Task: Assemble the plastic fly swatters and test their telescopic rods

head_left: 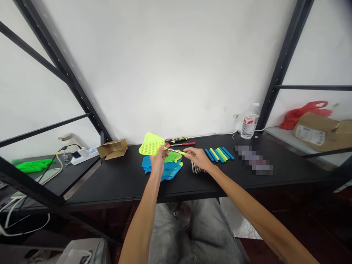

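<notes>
A yellow-green fly swatter (pixel 151 143) is held between my two hands above the black table. My left hand (pixel 158 158) is closed around it just below the perforated head, where the metal rod begins. At the other end, my right hand (pixel 198 157) pinches the yellow-green handle. Loose swatter heads in blue (pixel 171 173) and green (pixel 172 157) lie piled beneath my left hand. Several metal rods (pixel 195 168) rest on the table under my right hand, partly hidden by it. To the right, blue and yellow-green handles (pixel 219 154) lie in a row.
Behind my hands lie a yellow-and-black utility knife (pixel 178 139) and a red-handled tool (pixel 187 144). An open cardboard box (pixel 112 149) stands at left, a water bottle (pixel 249 123) at back right. Black metal posts (pixel 286 62) flank the table (pixel 115 183); a blurred patch lies at right.
</notes>
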`<state>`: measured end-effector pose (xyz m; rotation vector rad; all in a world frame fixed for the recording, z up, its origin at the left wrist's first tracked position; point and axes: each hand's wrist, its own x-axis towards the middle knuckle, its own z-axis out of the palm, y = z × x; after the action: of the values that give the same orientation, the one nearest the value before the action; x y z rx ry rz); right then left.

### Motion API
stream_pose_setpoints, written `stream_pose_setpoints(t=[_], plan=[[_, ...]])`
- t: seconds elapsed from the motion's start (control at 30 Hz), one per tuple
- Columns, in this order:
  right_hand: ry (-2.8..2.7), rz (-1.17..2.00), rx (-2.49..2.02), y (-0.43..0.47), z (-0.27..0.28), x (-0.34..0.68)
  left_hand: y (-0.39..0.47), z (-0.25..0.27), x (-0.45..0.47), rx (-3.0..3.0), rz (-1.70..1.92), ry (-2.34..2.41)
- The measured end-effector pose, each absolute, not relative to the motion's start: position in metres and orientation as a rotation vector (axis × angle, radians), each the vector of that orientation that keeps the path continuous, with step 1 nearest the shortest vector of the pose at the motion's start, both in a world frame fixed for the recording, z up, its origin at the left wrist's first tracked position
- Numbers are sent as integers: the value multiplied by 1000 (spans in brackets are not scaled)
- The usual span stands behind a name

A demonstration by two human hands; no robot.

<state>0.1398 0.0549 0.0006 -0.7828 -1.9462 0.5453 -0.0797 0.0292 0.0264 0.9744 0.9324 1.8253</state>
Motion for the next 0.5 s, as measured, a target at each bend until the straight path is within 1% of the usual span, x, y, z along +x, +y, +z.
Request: stream_pose_setpoints(t=[0.1, 0.23, 0.4, 0.5], plan=[[-1944, 421, -821, 57, 0, 143, 32, 33, -91, 960, 1894, 956], [-1994, 240, -1003, 68, 7, 146, 32, 36, -106, 1107, 1702, 1139], [-1889, 122, -1442, 109, 18, 149, 14, 25, -143, 1679, 1571, 1796], [-1908, 128, -1566, 137, 16, 151, 0, 13, -166, 1927, 1371, 2124]])
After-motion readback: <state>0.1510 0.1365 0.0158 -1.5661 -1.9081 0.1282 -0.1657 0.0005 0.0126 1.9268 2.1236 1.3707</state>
